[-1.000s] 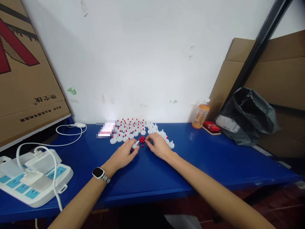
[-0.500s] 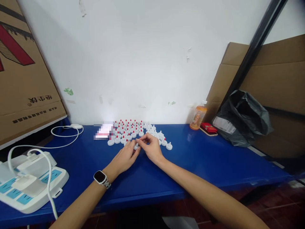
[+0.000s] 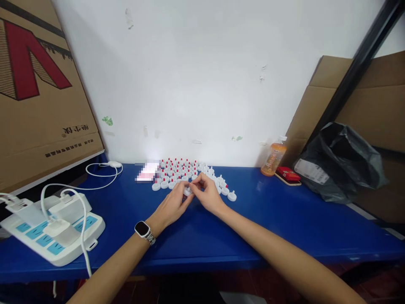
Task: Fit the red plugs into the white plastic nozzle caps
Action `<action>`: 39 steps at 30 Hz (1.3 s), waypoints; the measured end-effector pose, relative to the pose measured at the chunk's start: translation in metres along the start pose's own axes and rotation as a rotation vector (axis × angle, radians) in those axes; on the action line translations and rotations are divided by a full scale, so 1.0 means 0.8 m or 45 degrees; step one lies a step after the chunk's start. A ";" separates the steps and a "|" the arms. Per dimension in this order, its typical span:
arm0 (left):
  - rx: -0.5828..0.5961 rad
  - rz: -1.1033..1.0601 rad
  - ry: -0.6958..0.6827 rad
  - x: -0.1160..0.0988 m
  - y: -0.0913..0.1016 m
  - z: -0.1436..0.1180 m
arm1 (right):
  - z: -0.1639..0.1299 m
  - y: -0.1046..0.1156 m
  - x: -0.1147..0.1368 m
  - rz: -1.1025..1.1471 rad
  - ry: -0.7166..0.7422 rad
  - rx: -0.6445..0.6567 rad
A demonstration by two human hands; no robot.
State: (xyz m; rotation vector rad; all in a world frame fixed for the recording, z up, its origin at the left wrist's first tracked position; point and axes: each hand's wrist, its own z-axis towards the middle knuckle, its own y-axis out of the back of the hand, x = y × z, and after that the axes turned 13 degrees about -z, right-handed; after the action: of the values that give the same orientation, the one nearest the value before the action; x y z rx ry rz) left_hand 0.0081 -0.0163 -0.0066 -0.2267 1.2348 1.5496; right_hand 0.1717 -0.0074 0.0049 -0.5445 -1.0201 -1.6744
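In my left hand (image 3: pixel 171 204) is a white nozzle cap (image 3: pixel 187 192), held by its round base between thumb and fingers, low over the table. My right hand (image 3: pixel 210 197) is closed in a pinch at the cap's spout; whatever those fingertips grip is hidden. Just beyond my hands, to the left, stand several white caps with red tips (image 3: pixel 171 172). Several white caps with bare spouts (image 3: pixel 232 196) stand to the right, and one cap among them has a red tip (image 3: pixel 226 186). My fingers cover part of the group.
On the blue table (image 3: pixel 202 236), a power strip (image 3: pixel 68 253) with plugs and white cables lies at left. A blurred-out bright rectangle (image 3: pixel 148 172) is beside the caps. At right are an orange drink bottle (image 3: pixel 274 158), a red packet (image 3: pixel 287 174) on a phone, and a grey plastic bag (image 3: pixel 344 169).
The whole view has shifted, so things appear farther right. Both hands stay together at the same cap, with the right fingertips still pinched at its spout.
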 end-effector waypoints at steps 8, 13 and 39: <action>0.013 0.085 0.104 0.015 0.009 0.004 | 0.066 0.073 -0.027 -0.661 0.057 0.201; 0.062 0.085 0.113 0.016 0.009 0.005 | 0.089 0.073 -0.036 -1.125 0.147 0.463; 0.022 0.143 -0.025 -0.001 0.008 0.005 | 0.052 0.097 -0.026 -1.029 0.126 0.250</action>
State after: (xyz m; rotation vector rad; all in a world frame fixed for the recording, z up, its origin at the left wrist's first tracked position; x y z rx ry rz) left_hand 0.0055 -0.0126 -0.0005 -0.1330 1.2631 1.6331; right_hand 0.2460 0.0320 0.0389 0.1174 -1.4192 -2.2247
